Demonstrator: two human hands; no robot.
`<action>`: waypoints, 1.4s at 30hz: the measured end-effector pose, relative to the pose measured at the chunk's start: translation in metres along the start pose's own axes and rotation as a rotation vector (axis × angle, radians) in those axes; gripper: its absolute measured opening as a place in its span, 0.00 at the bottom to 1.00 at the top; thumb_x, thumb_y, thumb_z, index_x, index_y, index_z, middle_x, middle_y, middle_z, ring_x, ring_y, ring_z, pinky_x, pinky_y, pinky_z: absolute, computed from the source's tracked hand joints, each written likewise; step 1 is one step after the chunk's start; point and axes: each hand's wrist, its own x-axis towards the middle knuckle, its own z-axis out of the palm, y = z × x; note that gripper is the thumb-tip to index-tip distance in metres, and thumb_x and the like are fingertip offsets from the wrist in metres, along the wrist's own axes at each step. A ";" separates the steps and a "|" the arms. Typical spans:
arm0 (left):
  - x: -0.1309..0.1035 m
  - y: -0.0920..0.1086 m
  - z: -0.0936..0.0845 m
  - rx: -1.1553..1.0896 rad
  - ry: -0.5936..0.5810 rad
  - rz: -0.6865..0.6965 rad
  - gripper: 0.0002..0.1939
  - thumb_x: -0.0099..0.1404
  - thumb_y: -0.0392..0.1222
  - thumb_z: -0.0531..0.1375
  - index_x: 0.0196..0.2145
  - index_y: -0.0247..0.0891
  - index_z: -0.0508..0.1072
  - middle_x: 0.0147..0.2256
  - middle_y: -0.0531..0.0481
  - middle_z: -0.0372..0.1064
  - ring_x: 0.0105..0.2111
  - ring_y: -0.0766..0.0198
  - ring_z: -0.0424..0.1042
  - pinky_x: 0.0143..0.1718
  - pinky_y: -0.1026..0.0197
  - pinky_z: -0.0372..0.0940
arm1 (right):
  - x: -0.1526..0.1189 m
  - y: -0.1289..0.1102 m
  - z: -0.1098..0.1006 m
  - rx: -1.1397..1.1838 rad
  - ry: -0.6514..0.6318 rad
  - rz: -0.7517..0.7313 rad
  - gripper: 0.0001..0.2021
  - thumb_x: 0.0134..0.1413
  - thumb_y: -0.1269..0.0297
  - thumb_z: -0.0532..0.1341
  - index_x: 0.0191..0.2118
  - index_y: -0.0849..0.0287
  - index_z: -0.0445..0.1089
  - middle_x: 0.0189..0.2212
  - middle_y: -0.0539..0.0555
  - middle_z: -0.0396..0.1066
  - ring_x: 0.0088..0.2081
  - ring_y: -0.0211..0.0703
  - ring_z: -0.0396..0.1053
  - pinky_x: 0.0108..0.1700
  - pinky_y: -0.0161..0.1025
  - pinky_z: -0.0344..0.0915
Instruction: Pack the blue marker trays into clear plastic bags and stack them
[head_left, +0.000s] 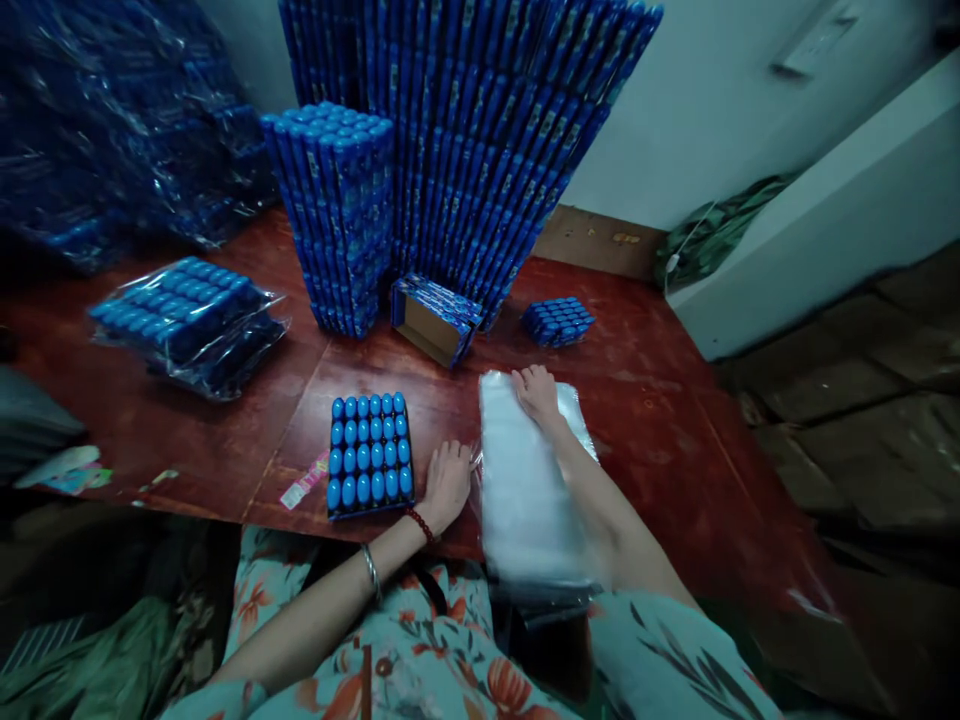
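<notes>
My left hand rests on the table between a flat block of blue oval-topped pieces and a stack of clear plastic bags. Its fingers are extended, with the tips close to the bags' left edge; whether they touch the film is hard to see. My right hand lies on the far end of the bag stack, fingers spread over the top sheet. The near end of the bags reaches over the table's front edge and looks blurred.
Tall stacks of blue packs stand at the back, with a shorter column before them. An open box lies on its side, near a small blue block. Film-wrapped packs sit left. Brown cartons are at right.
</notes>
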 end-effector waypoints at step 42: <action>0.029 -0.240 -0.180 -0.686 0.512 -0.167 0.27 0.52 0.39 0.63 0.48 0.28 0.63 0.45 0.37 0.70 0.45 0.55 0.70 0.50 0.50 0.63 | -0.080 -0.174 -0.038 1.286 -0.298 -0.033 0.33 0.42 0.49 0.64 0.54 0.58 0.58 0.30 0.50 0.69 0.29 0.42 0.67 0.31 0.40 0.64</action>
